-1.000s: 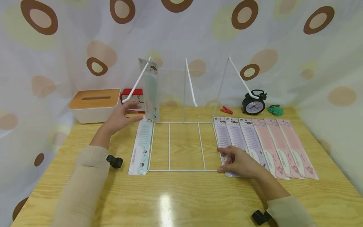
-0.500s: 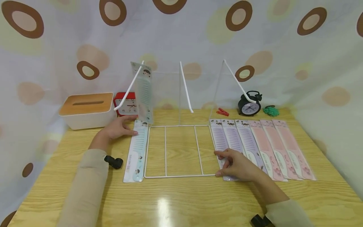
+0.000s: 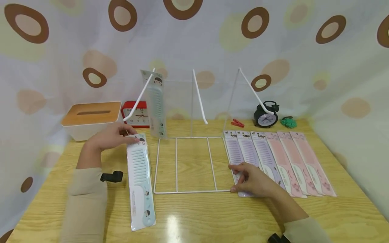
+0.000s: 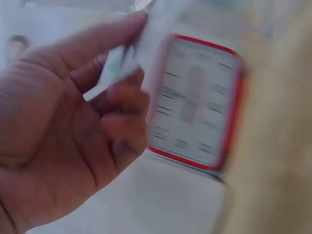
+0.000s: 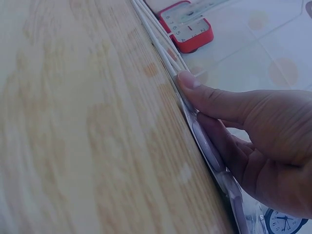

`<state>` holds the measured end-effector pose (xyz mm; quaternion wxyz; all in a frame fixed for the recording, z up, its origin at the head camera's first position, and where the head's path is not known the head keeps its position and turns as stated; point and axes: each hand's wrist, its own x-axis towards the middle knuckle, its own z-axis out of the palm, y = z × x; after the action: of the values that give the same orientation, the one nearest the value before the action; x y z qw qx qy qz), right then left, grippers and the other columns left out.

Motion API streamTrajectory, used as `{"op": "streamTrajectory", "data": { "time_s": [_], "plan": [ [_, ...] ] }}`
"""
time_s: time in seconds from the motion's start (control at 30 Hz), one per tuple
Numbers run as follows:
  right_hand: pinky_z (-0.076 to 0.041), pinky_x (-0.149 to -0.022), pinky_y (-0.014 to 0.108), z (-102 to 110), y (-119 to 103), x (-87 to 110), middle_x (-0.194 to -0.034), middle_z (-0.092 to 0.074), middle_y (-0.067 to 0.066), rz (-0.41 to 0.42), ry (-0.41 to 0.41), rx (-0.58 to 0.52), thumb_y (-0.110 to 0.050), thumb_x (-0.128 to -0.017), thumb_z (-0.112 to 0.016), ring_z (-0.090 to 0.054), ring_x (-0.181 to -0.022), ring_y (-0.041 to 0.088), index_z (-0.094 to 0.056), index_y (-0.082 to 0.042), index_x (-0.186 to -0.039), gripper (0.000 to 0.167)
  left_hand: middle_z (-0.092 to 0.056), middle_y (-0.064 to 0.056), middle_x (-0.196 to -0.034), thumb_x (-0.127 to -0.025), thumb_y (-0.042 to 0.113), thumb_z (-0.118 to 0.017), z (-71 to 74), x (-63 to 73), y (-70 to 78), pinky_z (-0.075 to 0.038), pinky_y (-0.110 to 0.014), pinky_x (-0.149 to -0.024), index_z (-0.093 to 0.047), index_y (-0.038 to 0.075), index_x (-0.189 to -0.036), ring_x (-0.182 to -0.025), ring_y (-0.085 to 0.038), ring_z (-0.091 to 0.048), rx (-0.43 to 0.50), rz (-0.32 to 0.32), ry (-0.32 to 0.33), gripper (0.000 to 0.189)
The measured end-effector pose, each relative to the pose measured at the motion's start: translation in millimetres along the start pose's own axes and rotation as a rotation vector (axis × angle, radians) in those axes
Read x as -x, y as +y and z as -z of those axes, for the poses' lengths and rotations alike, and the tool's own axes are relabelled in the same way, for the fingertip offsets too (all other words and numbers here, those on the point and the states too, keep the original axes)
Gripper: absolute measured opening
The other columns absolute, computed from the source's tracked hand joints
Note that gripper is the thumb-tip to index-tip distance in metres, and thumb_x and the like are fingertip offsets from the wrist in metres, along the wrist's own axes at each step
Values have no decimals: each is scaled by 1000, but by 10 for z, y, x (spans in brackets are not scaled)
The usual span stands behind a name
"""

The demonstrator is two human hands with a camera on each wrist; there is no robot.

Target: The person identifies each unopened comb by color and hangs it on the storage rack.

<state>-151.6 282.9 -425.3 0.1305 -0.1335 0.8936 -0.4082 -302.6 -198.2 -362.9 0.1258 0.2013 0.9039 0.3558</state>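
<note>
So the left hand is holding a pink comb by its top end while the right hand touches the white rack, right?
Not quite: the comb in the left hand is light blue, not pink, as the head view shows. The rest holds: the right hand touches the white rack.

– Looks bright from the head?
– Evenly, with glare on the pale yellow wood-grain table (image 3: 194, 216), soft shadow beside the beige left sleeve (image 3: 86, 199).
– And from the wrists?
– Looks dimmer, bluish; from the left, blurs the square red-rimmed white clock (image 4: 195, 102) and bare left hand (image 4: 68, 117) around the fingertips.
</note>
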Motion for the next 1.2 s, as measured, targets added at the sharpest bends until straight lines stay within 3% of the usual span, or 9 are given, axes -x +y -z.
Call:
{"op": "streamTrajectory", "data": {
  "time_s": [0.13,0.27,0.4,0.5,0.57,0.63,0.77,1.0,1.2],
  "plan": [
    [-50,-65,21,2,-11,-13,-115,-57,12,-12,-8,14,-29,-77,-87,-59,-72,7,-49,4,-144,84,-66,-8,-97,-94,25,-71,232,451,417,-53,-31,-72,-70,9,-103,-77,-24,-66,159,-143,57,19],
    [-49,-66,21,12,3,4,-113,-58,10,-59,11,43,-31,-74,-88,-59,-72,8,-52,1,-143,84,-69,-4,-91,-91,-5,-68,285,832,774,-50,-24,-61,-72,1,-94,-68,-18,-64,372,-460,230,8],
    [-49,-67,22,10,19,9,-112,-58,8,-70,12,49,-33,-74,-88,-59,-73,8,-53,0,-143,84,-71,-7,-84,-82,-18,-69,203,1036,1044,-45,-21,-58,-69,-12,-86,-77,-16,-61,621,-798,431,7],
    [-49,-68,21,8,20,2,-112,-58,9,-62,9,48,-34,-74,-88,-60,-72,8,-53,1,-143,85,-71,-9,-82,-81,-15,-73,124,1069,1217,-47,-20,-61,-66,-18,-82,-76,-18,-61,728,-918,586,8],
    [-49,-69,21,8,19,-7,-112,-58,9,-57,10,49,-34,-74,-88,-60,-72,8,-53,1,-143,85,-70,-9,-80,-81,-13,-74,78,1052,1302,-49,-21,-61,-65,-19,-82,-71,-17,-61,761,-922,645,11],
    [-49,-69,21,5,18,-17,-113,-58,9,-48,11,49,-33,-74,-88,-60,-72,7,-53,1,-143,84,-69,-8,-80,-82,-14,-72,45,1018,1357,-50,-21,-59,-66,-17,-84,-65,-16,-60,770,-887,655,7],
    [-50,-69,21,-4,16,-25,-113,-57,10,-19,-1,32,-32,-75,-87,-60,-72,7,-52,3,-143,84,-70,-5,-81,-84,-10,-73,3,941,1387,-50,-21,-55,-70,-10,-87,-60,-14,-60,735,-816,610,5],
    [-50,-68,21,-6,23,-24,-113,-57,10,-6,-2,40,-32,-76,-87,-60,-71,7,-51,4,-143,84,-71,-5,-81,-84,-12,-71,-39,890,1414,-47,-22,-54,-72,-7,-88,-61,-14,-58,737,-792,605,6],
    [-50,-69,21,-6,23,-20,-113,-57,11,-4,0,37,-32,-76,-87,-59,-71,7,-51,4,-143,84,-73,-3,-91,-91,-1,-70,-14,875,1350,-51,-22,-63,-76,0,-102,-71,-12,-63,711,-698,494,13]
  ]
}}
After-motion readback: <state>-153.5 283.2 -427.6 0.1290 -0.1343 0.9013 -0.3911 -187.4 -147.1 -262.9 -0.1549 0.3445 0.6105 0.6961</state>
